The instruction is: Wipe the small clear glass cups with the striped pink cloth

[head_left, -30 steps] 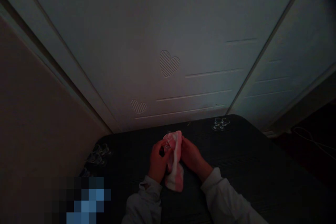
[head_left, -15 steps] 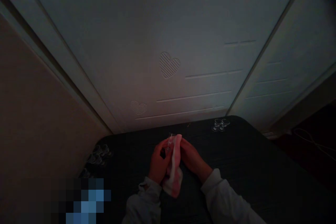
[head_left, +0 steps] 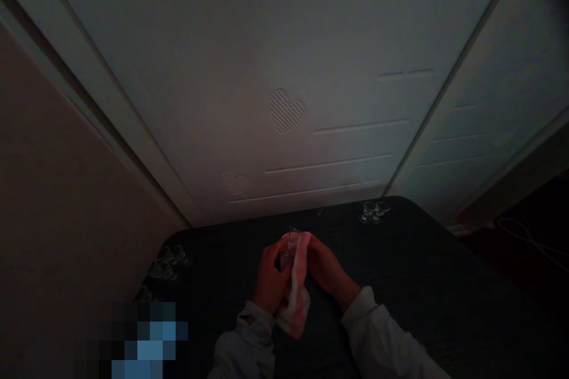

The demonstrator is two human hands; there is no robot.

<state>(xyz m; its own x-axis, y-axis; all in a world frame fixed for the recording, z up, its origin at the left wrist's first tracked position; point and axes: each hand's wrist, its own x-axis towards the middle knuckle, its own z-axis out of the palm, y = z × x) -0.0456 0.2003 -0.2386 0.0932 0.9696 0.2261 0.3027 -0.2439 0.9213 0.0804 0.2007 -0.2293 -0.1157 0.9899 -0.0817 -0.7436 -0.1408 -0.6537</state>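
Near the middle of the dark table (head_left: pixel 400 284), my left hand (head_left: pixel 269 275) is closed round a small clear glass (head_left: pixel 288 250). A pink and white cloth (head_left: pixel 297 302) hangs down between my two hands, its upper part against the glass. My right hand (head_left: pixel 328 265) is closed on the cloth from the right, its fingertips hidden behind the fabric. The picture is dim, so the exact outline of the glass is hard to make out.
Two small stemmed glasses (head_left: pixel 374 211) stand at the table's back right. Several more glasses (head_left: pixel 166 260) are grouped at the left edge. A pale panel (head_left: pixel 249 71) with heart carvings rises behind the table. A cable (head_left: pixel 528 240) lies at the far right.
Both hands have shifted very slightly to the right with the glass and the cloth. The glass looks a little more tilted. The other glasses have not moved.
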